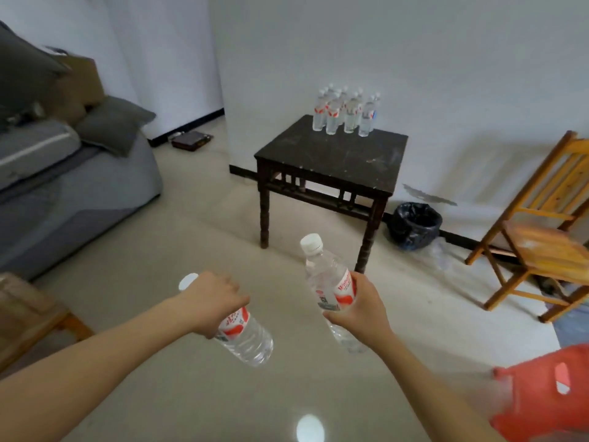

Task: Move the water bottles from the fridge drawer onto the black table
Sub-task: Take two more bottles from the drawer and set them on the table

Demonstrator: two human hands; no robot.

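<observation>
The left hand (212,303) is wrapped over the top of a water bottle (247,339), gripping it around the label. That bottle is tilted, its white cap pointing up-left and its base down-right. The right hand (363,309) grasps a second water bottle (325,275) around its red-and-white label from below, cap uppermost and leaning slightly left. Both bottles are held in the air above the pale floor, well short of the black table (334,161). On the table's far corner, by the white wall, stands a cluster of upright bottles (345,113), too bunched to count. A bin with a black liner (416,224) sits just beside the table, a wooden chair (538,237) to the right, and a grey sofa (63,193) to the left.
</observation>
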